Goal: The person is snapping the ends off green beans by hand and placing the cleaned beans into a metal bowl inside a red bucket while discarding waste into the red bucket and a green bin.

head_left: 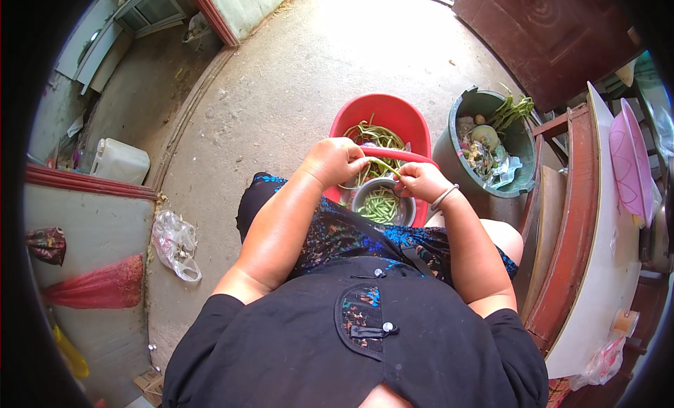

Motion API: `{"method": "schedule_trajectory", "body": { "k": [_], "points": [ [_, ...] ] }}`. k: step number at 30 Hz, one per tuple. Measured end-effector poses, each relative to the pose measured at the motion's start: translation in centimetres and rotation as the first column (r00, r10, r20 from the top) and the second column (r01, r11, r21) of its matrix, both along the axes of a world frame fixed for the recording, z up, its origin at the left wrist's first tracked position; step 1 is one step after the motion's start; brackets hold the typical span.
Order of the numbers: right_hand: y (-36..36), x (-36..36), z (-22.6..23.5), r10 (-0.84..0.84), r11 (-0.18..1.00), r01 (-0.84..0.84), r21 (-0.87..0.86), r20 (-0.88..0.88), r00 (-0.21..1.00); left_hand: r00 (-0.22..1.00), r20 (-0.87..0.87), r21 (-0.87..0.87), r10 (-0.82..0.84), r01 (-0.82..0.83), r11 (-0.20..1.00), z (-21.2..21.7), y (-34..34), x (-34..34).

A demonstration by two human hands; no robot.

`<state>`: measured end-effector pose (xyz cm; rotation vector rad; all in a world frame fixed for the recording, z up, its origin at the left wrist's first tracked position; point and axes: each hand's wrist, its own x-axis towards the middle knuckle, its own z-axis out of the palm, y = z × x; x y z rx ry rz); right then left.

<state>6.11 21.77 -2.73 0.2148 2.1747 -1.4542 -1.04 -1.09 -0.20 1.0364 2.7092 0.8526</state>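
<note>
A long green bean (385,166) is stretched between my two hands. My left hand (335,161) pinches its left end, and my right hand (421,182), with a bracelet at the wrist, grips its other end. Beneath them stands a red bucket (415,120), its red handle (399,155) lying across behind the bean. Whole long beans (378,136) lie in the bucket's far part. At its near side sits a grey metal bowl (359,197) holding short pieces of green bean (380,206). My hands hide part of the bucket and some beans.
To the right stands a dark green bin (451,138) with vegetable scraps and plastic. A white-topped table (597,268) with a reddish wooden frame is close on my right, with a pink tray (630,162) on it. A clear plastic bag (174,244) lies on the floor at left.
</note>
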Motion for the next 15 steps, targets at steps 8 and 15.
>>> {"method": "schedule_trajectory", "body": {
  "k": [8,15],
  "points": [
    [0.7,-0.4,-0.1,-0.089,0.99,0.1,0.101,-0.105,0.99,1.0,0.003,-0.013,0.019,-0.019,1.0,0.4,0.0,0.0],
    [0.7,-1.3,-1.3,-0.506,0.86,0.485,-0.159,-0.143,0.85,0.998,0.006,0.039,-0.066,0.066,0.997,0.9,0.3,0.3]
  ]
}}
